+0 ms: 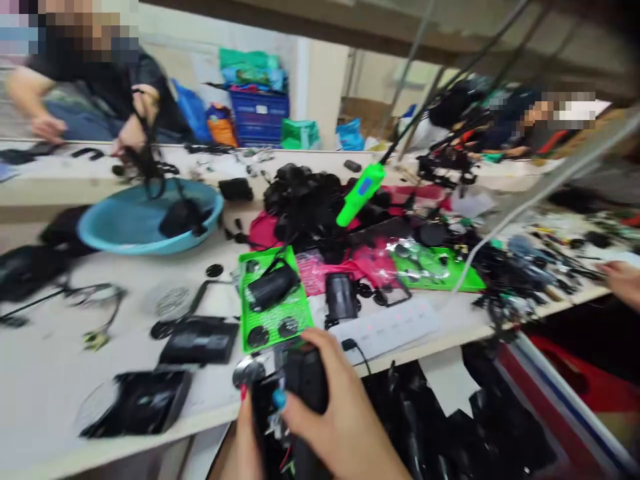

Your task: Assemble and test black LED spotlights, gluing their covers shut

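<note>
At the table's front edge, my left hand [246, 437] and my right hand [345, 410] are closed around an opened black plastic casing [303, 380]. Small parts and thin wires show inside it. A round silver part [249, 372] sits at its upper left, close to my left fingertips; whether it is attached I cannot tell. My right thumb presses over the casing's inner side, with a bright blue spot at its tip. Just beyond lies a green tray [245, 300] holding a black cylindrical housing [273, 288] and round black discs. Motion blurs the details.
Black housings [200, 340] lie to the left, near a blue basin [150, 243]. A green-handled tool [363, 193] hangs over heaped black parts. A white power strip [385, 327] lies right of centre. Another person's hand [625, 280] is at the right edge; a co-worker [115, 87] sits opposite.
</note>
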Demonstrator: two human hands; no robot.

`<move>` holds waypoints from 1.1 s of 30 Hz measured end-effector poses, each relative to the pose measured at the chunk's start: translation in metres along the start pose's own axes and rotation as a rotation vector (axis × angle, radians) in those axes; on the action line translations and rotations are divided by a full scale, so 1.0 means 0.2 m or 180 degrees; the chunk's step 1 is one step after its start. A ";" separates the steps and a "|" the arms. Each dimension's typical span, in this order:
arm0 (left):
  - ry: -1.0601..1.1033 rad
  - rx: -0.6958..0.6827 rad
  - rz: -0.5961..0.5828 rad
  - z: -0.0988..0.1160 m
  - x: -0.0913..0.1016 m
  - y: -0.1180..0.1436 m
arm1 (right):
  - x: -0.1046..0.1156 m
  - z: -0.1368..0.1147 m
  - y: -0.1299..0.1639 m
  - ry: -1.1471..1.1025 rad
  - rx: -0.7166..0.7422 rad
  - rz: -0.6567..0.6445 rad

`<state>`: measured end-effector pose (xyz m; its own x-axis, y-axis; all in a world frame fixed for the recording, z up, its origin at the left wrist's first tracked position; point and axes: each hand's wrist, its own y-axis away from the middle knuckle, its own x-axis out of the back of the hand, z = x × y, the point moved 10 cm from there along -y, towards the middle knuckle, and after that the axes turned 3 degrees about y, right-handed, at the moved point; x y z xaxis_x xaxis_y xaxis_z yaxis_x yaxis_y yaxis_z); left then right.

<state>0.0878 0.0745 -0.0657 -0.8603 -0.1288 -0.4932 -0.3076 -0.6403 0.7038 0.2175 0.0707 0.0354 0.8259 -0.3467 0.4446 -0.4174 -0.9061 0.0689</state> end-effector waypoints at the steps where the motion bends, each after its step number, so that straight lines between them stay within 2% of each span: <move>1: 0.0104 0.0052 0.0114 -0.01 0.04 -0.01 | 0.04 0.00 -0.01 -0.0129 -0.0016 -0.0052; 3: 0.0342 0.0285 0.0170 -0.05 0.07 -0.02 | 0.13 0.00 -0.04 -0.0247 -0.0078 -0.0126; 5: 0.0527 0.0519 -0.0014 -0.08 0.04 -0.03 | 0.24 -0.03 -0.11 -0.0098 -0.0007 0.0006; 7: 0.0553 0.0566 -0.0269 -0.06 0.02 -0.04 | 0.33 -0.09 -0.21 0.0378 0.0271 0.0285; 8: 0.0515 0.0546 -0.0352 -0.05 0.01 -0.04 | 0.34 -0.11 -0.27 0.0720 0.0330 0.0358; 10: 0.0437 0.0479 -0.0385 -0.03 0.02 -0.03 | 0.28 -0.09 -0.40 0.1517 0.0127 0.0195; 13: 0.0459 0.0395 -0.0380 -0.01 0.05 -0.03 | 0.09 0.01 -0.54 0.2545 -0.0282 -0.0510; 15: 0.0562 0.0385 -0.0450 0.00 0.04 -0.03 | -0.01 0.04 -0.60 0.2871 -0.0276 -0.0767; 17: 0.0711 0.0494 -0.0491 -0.02 0.04 -0.02 | -0.05 0.04 -0.61 0.3003 -0.0209 -0.0773; 19: 0.0851 0.0586 -0.0431 -0.03 0.04 -0.01 | -0.04 -0.01 -0.57 0.2964 0.0145 -0.0563; 21: 0.0854 0.0604 -0.0330 -0.02 0.06 0.00 | -0.03 -0.13 -0.46 0.2489 0.0861 -0.0417; 23: 0.0714 0.0600 -0.0232 -0.02 0.08 0.01 | -0.03 -0.24 -0.30 0.1740 0.1573 -0.0603; 24: 0.0649 0.0599 -0.0201 -0.02 0.09 0.01 | -0.04 -0.27 -0.22 0.1485 0.1788 -0.0771; 27: 0.0617 0.0562 -0.0184 -0.02 0.09 0.01 | -0.05 -0.28 -0.04 0.1469 0.2170 -0.0916; 33: 0.0670 0.0731 -0.0553 -0.07 0.03 0.03 | -0.01 -0.31 0.05 0.1744 0.2522 -0.0378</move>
<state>0.0865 0.0604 -0.0716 -0.6919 -0.2015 -0.6934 -0.5459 -0.4826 0.6849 0.1886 0.0778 0.0907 0.4714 -0.2631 0.8418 0.1993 -0.8980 -0.3923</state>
